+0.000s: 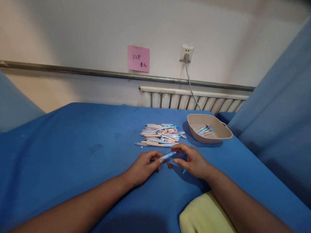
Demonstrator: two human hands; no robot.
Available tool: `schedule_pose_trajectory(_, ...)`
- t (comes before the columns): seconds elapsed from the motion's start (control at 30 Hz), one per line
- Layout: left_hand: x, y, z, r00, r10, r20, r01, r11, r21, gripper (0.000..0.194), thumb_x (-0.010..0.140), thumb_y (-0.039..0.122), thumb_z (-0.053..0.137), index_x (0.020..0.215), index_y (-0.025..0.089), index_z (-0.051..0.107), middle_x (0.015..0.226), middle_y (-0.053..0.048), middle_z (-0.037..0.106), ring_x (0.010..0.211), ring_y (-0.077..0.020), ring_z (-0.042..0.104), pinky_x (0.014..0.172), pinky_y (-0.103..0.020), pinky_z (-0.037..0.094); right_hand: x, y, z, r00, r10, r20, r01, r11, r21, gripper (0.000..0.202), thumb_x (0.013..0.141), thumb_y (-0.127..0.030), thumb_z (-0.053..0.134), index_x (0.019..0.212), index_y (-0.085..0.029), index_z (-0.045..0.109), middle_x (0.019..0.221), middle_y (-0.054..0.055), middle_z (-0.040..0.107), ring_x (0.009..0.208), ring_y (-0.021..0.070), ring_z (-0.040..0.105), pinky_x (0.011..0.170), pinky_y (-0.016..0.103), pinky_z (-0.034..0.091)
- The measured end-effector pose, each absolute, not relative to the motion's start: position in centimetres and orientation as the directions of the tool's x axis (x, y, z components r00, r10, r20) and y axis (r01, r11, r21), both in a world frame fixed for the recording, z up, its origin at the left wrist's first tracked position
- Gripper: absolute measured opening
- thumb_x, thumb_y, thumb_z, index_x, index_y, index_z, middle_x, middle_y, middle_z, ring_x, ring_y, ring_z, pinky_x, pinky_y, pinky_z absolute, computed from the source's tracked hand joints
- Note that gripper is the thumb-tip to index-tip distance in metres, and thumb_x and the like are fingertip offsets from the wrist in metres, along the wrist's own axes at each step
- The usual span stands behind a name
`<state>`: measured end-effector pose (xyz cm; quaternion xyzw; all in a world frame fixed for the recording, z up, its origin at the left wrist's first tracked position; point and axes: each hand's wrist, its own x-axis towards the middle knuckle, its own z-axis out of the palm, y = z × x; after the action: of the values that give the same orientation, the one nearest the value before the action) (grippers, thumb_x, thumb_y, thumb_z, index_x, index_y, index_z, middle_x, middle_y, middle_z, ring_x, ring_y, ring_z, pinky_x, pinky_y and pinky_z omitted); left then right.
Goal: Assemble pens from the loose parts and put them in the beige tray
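Note:
Between thumb and fingers my left hand (147, 164) pinches a light blue pen (168, 155), its far end angled up to the right. My right hand (191, 159) is by that far end, thumb and fingers spread apart, with nothing visible between them. Just below the pen a small brown piece (169, 165) lies on the blue sheet. A small turquoise piece (184, 171) sits under my right hand, partly hidden. Beyond both hands is a pile of pens (160, 134), mostly white, beige and pale blue, lying roughly sideways.
A beige basin (220, 132) holding several pens stands at the right of the blue-covered bed (73, 155). A yellow-green cloth item (205, 215) lies by my right forearm. Behind are a metal rail (97, 73), a radiator (167, 98) and a plugged-in cable (190, 84).

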<state>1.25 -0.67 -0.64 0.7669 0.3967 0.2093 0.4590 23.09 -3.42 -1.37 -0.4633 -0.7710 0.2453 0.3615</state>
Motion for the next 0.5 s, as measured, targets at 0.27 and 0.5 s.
schedule_pose_trajectory(0.27, 1.1, -1.9, 0.2, 0.667, 0.742, 0.063, 0.465, -0.482, 0.743, 0.019, 0.085, 0.024, 0.051, 0.101, 0.021, 0.061, 0.087, 0.001, 0.068, 0.075, -0.0147, 0.059, 0.068, -0.022, 0.039, 22.1, -4.3, -0.5, -0.416, 0.854, 0.311, 0.530, 0.506, -0.680, 0.011, 0.089, -0.019, 0.051, 0.085, -0.021, 0.062, 0.079, 0.000, 0.068, 0.072, 0.0136, 0.059, 0.072, 0.025, 0.041)
schedule_pose_trajectory(0.5, 1.0, -2.5, 0.1, 0.687, 0.725, 0.044, 0.552, -0.560, 0.618, 0.027, 0.090, 0.033, 0.046, 0.113, 0.023, 0.054, 0.106, -0.004, 0.067, 0.093, -0.0221, 0.062, 0.078, -0.030, 0.042, 22.0, -4.4, -1.1, -0.417, 0.887, 0.200, 0.667, 0.448, -0.595, 0.034, 0.095, -0.035, 0.040, 0.071, -0.019, 0.058, 0.063, 0.001, 0.061, 0.061, 0.0138, 0.055, 0.063, 0.026, 0.038)
